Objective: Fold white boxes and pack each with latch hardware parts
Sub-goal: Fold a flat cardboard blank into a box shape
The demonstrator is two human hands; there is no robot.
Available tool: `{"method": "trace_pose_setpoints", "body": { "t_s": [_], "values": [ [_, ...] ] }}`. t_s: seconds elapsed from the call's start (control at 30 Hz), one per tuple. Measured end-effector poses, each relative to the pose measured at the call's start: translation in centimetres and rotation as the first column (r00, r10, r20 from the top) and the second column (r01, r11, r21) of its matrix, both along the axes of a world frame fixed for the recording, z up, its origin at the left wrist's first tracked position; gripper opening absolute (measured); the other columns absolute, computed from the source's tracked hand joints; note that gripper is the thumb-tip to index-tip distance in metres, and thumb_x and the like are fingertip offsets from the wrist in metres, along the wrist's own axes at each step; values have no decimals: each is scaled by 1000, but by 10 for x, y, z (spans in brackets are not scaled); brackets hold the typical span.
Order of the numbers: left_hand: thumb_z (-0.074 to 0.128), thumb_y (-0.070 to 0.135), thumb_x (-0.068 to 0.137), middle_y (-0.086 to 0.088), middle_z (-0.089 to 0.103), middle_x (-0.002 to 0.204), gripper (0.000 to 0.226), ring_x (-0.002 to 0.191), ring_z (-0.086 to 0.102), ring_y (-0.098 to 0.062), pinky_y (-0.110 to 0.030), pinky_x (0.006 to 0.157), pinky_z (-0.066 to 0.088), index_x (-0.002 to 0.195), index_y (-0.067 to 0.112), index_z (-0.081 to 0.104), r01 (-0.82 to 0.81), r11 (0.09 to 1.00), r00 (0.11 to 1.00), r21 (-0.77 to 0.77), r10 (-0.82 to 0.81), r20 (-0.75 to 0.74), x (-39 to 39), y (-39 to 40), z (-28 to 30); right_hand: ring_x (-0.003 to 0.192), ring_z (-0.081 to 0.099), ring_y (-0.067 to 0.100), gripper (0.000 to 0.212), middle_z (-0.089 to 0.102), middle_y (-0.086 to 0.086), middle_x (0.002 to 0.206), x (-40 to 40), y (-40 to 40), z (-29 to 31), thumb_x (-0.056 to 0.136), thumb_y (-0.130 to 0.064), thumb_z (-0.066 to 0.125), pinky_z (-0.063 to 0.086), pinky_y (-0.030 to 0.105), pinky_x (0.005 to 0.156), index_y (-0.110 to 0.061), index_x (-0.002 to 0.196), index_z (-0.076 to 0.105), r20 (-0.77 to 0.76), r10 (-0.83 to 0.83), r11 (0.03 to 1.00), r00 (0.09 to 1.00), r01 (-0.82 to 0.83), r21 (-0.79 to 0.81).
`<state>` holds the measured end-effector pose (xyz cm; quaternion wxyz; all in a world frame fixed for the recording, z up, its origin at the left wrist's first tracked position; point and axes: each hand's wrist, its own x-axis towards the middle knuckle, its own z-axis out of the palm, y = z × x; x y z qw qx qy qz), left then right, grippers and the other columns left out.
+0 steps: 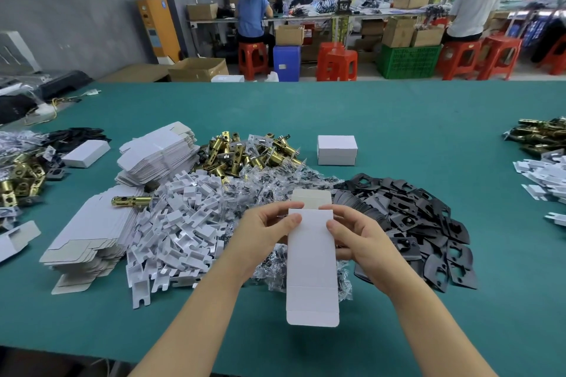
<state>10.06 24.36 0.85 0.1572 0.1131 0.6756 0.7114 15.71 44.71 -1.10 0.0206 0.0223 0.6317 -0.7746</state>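
Note:
A flat, unfolded white box blank (311, 263) hangs upright over the green table, one flap up and one flap down. My left hand (266, 234) pinches its upper left edge between thumb and fingers. My right hand (355, 237) pinches the upper right edge the same way. Behind the blank lie heaps of parts: white plastic pieces (180, 223), clear bags of screws (269, 187), black strike plates (416, 223) and brass latches (245, 153). A folded, closed white box (337, 150) stands further back.
Stacks of flat box blanks (159, 153) (88, 236) lie at the left, one brass latch (131, 200) on the nearer stack. More latches and white parts (542, 162) sit at the right edge. People work at benches across the room.

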Motion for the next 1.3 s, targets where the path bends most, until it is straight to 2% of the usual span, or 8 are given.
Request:
{"method": "trace_pose_setpoints", "body": {
  "t_s": [0.37, 0.5, 0.6, 0.73, 0.83, 0.97, 1.13, 1.3],
  "values": [
    [74, 15, 92, -4, 78, 95, 13, 87, 74, -15, -22, 73, 58, 97, 24, 82, -28, 999, 999, -19, 28, -19, -3, 8, -2, 94, 71, 28, 22, 73, 12, 112, 0, 3, 0, 102, -10, 59, 63, 38, 70, -10, 124, 65, 30, -28, 999, 999, 27, 30],
    [77, 16, 89, 2, 78, 99, 26, 92, 73, -12, -24, 75, 57, 111, 28, 70, -106, 994, 993, 14, 106, -45, -7, 14, -6, 90, 70, 26, 22, 72, 11, 107, -2, 4, -1, 103, -10, 59, 61, 34, 66, -12, 124, 66, 41, -42, 999, 998, 41, 5],
    [69, 22, 96, -1, 79, 93, 30, 80, 74, -14, -22, 64, 56, 120, 23, 52, -180, 981, 982, 73, 175, 72, -10, 20, -7, 86, 72, 22, 22, 75, 6, 100, -1, 6, -3, 102, -12, 60, 59, 31, 63, -15, 123, 66, 42, -33, 999, 999, 34, -13],
    [61, 20, 101, -7, 76, 93, 22, 75, 71, -17, -29, 61, 57, 122, 13, 64, -144, 981, 941, 129, 95, 326, -16, 21, -6, 80, 73, 19, 26, 78, 6, 94, -1, 7, -3, 102, -13, 61, 58, 28, 61, -19, 127, 60, 22, -4, 1000, 1000, 5, -20],
    [61, 18, 100, -8, 75, 89, 19, 74, 69, -18, -31, 62, 57, 112, 6, 70, -14, 997, 934, 80, -16, 357, -16, 21, -9, 76, 71, 15, 26, 76, 3, 90, -2, 6, -6, 103, -14, 59, 57, 28, 60, -23, 128, 61, 13, -29, 1000, 999, 29, 3],
    [65, 12, 96, -10, 73, 91, 21, 76, 66, -20, -32, 67, 51, 113, 2, 71, 5, 998, 921, 70, -32, 389, -17, 20, -12, 80, 70, 20, 30, 75, 8, 97, -2, 4, -12, 94, -25, 67, 58, 34, 64, -26, 124, 66, 33, -64, 997, 997, 66, -40],
    [68, 10, 94, -4, 68, 68, 8, 55, 59, -13, -23, 44, 44, 100, 6, 68, -13, 1000, 887, -18, 20, 462, -19, 23, -14, 87, 71, 23, 33, 76, 9, 110, -3, 4, -21, 86, -33, 70, 57, 41, 77, -32, 118, 71, 66, -35, 994, 997, 41, -98],
    [69, 10, 93, -3, 64, 70, 6, 57, 52, -13, -22, 42, 39, 98, 8, 72, -21, 998, 880, -64, 49, 473, -21, 27, -19, 85, 72, 21, 38, 76, 9, 113, -5, 5, -26, 84, -36, 71, 59, 32, 66, -29, 122, 72, 85, -39, 990, 996, 50, -131]
  ]
}}
